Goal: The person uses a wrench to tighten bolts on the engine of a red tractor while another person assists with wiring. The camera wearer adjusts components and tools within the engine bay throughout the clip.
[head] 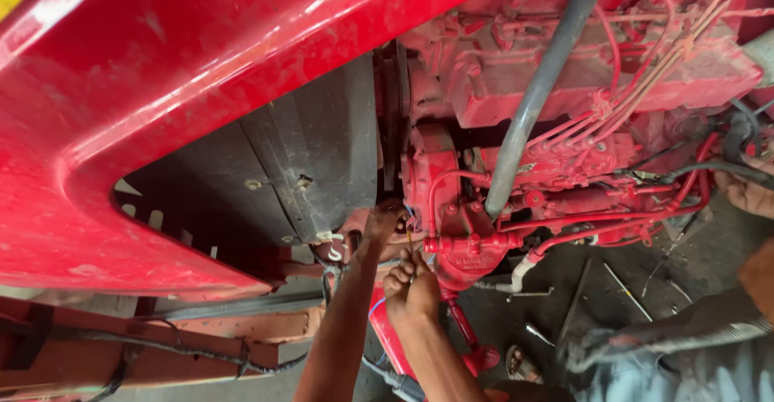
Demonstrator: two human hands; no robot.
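My left hand (380,223) reaches up into the gap between the black radiator shroud (306,152) and the red engine (564,71). Its fingertips are hidden against a greasy part there. Just below it, my right hand (411,283) is closed around a thin metal tool (409,245). The tool points up toward the red cast housing (472,249) at the lower front of the engine. Both forearms come up from the bottom middle of the view.
A big red hood (161,87) fills the upper left. A grey hose (540,87) runs diagonally across the engine. Another person's hand (746,192) and sleeve (685,354) are at the right. Loose tools (625,289) lie on the dark floor, near a sandalled foot (520,362).
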